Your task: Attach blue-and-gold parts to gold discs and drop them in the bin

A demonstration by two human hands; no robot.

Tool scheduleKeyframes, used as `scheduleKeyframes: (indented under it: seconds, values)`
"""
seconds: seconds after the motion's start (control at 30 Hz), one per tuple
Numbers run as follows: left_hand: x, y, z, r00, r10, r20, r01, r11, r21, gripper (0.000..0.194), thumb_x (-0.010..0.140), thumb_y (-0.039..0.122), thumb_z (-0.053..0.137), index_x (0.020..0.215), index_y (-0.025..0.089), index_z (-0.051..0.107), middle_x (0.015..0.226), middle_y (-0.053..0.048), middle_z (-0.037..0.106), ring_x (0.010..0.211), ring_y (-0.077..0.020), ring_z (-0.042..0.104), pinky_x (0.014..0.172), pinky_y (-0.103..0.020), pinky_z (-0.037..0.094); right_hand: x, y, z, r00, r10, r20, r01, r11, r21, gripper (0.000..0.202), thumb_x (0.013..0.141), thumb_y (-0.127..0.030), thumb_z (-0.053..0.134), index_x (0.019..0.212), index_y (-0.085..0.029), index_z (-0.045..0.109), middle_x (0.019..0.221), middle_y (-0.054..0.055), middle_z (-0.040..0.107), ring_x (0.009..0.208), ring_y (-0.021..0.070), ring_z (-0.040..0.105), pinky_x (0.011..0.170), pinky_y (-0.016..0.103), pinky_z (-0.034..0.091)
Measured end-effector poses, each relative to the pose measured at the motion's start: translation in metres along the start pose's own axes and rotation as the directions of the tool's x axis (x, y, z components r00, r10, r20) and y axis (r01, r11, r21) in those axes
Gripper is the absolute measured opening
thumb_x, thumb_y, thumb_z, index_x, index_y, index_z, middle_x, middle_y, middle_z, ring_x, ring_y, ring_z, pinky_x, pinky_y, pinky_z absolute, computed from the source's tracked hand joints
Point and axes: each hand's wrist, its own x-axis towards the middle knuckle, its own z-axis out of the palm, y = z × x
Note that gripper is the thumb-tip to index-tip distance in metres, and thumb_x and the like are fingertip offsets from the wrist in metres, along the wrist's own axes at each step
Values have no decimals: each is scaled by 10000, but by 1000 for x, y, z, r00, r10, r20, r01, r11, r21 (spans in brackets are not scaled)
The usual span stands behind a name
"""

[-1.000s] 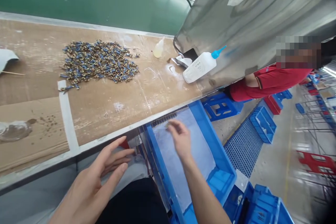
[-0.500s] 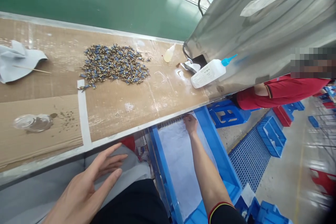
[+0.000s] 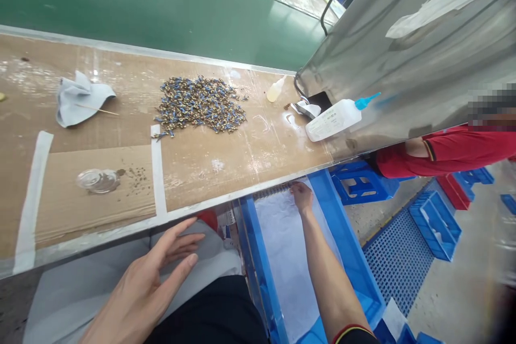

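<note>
My right hand [image 3: 302, 196] reaches to the far end of a blue plastic crate [image 3: 349, 247] beside the bench. Its fingers are pinched together at a row of small dark pieces [image 3: 273, 191], which lies on the white sheet [image 3: 287, 263] lining the crate. What sits between those fingertips is too small to make out. Over my lap, my left hand [image 3: 155, 274] hangs with fingers stretched and thumb apart, holding nothing. On the cardboard-covered bench [image 3: 209, 174] lies a heap of small brass-and-blue metal parts [image 3: 201, 105].
A white squeeze bottle with blue nozzle [image 3: 334, 120], a small bottle of yellowish liquid [image 3: 276, 90], a grey cloth [image 3: 83, 101] and a clear dish [image 3: 98, 180] are on the bench. A metal panel [image 3: 395, 64] rises at right. A person in red [image 3: 463, 150] sits beyond it.
The view has swung a little to the left, so the bench items appear farther right. My right hand stays at the row of pieces; my left hand remains outstretched.
</note>
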Motion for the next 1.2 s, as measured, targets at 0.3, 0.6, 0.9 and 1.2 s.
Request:
scheduleKeyframes:
  seconds: [0.3,0.6,0.9,1.2]
  values:
    - [-7,-15,-2,998,-51,-28,49,995,-87,510,1097,532,610,1579,370,641,1339,-39,873,1242,-285,843,1022,-377,701,-93,-118,-44,879,-206,-429,326,918,227,503,1120,-662,583,1106,-187,750,829,0,717,693,167,667,705,303,578]
    - [-22,-17,-25,999,44,-7,-44,998,-55,497,1102,548,625,1590,455,647,1366,10,865,1234,-267,850,1061,-368,692,-117,-337,50,523,-822,225,811,561,166,244,1072,-288,649,1252,-253,810,1314,86,796,1148,260,746,1057,427,624]
    - [-52,-91,-62,988,-45,-150,22,988,-152,538,1068,604,689,1561,389,683,1357,-38,872,1237,-298,853,1069,-405,697,-136,-339,71,371,-874,314,903,419,98,261,1067,-216,623,1203,-269,839,1342,97,777,1301,303,689,1195,512,540]
    - [-61,-99,-81,987,-50,-152,23,984,-175,500,1059,631,693,1499,400,741,1329,-49,881,1214,-327,860,1080,-460,698,-161,-364,72,334,-891,308,929,366,53,277,1091,-235,597,1214,-282,840,1276,78,815,1218,292,725,1101,482,577]
